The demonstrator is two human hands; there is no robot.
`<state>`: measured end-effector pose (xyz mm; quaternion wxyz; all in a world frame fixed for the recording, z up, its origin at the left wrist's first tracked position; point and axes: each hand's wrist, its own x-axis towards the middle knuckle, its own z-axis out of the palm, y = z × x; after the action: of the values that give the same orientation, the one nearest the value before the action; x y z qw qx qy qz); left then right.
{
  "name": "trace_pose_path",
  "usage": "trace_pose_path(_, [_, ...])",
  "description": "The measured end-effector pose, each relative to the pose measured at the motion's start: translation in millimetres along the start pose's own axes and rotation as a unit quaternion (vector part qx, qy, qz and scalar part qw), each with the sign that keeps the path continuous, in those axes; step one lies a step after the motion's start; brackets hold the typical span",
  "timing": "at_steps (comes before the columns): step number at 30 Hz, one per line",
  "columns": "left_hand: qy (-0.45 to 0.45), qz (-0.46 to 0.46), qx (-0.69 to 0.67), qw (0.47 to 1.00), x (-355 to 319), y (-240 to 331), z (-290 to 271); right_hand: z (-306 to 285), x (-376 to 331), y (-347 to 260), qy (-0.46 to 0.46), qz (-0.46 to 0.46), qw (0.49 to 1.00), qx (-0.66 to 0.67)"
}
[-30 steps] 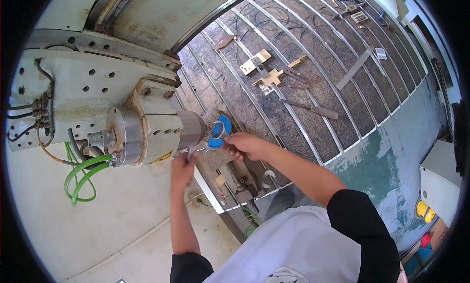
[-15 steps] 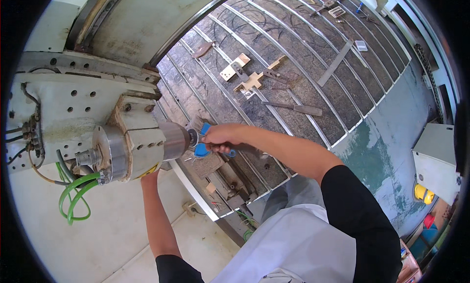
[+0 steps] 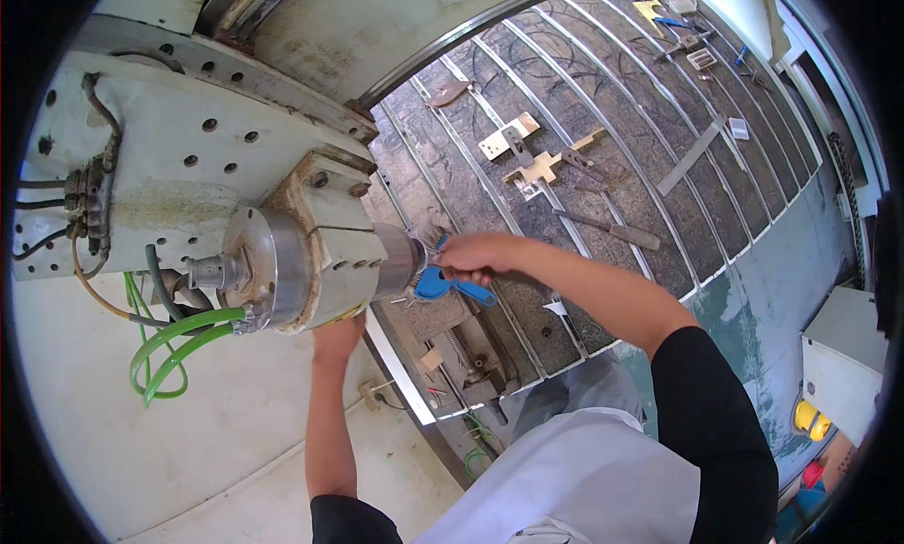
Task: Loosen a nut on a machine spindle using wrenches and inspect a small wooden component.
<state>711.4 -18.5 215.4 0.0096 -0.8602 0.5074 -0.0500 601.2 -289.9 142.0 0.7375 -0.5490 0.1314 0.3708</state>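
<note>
We stand at a machine with both arms stretched toward its spindle (image 3: pixel 268 262), a metal cylinder lying on its side in a pale block. Our right hand (image 3: pixel 476 254) is at the spindle's nose, its fingers curled closed on a small grey round piece (image 3: pixel 426 254) that sits right against the nose; the fingers partly cover it, so we cannot make out its full shape. Our left hand (image 3: pixel 339 335) reaches up under the near side of the spindle block; its fingers are hidden there, and we cannot tell how far open they are or whether they hold anything. Just below our right hand shows a blue tool (image 3: pixel 435 286) with a looped handle, though we cannot tell whether the hand touches it. Nearer to us, a vise (image 3: pixel 476 367) stands at the edge of the slatted bed (image 3: pixel 589 290), with a small tan block (image 3: pixel 431 360) beside it. Farther out on the bed we see a brass-coloured cross-shaped piece (image 3: pixel 539 170), a long tool with a broad handle (image 3: pixel 634 236) and a flat metal strip (image 3: pixel 692 156). Green hoses (image 3: pixel 141 360) loop from the spindle's rear, at our left.
</note>
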Motion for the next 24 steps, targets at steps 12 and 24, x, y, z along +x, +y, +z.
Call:
trace_pose_path(12, [-0.091, -0.216, -0.248, 0.94, 7, 55, -22, 19, -16, 28, -0.017, -0.007, 0.986, 0.167])
trace_pose_path(24, [-0.164, -0.454, -0.64, 0.597, 17, 117, -19, 46, 2, 23, -0.007, -0.029, 0.965, 0.26])
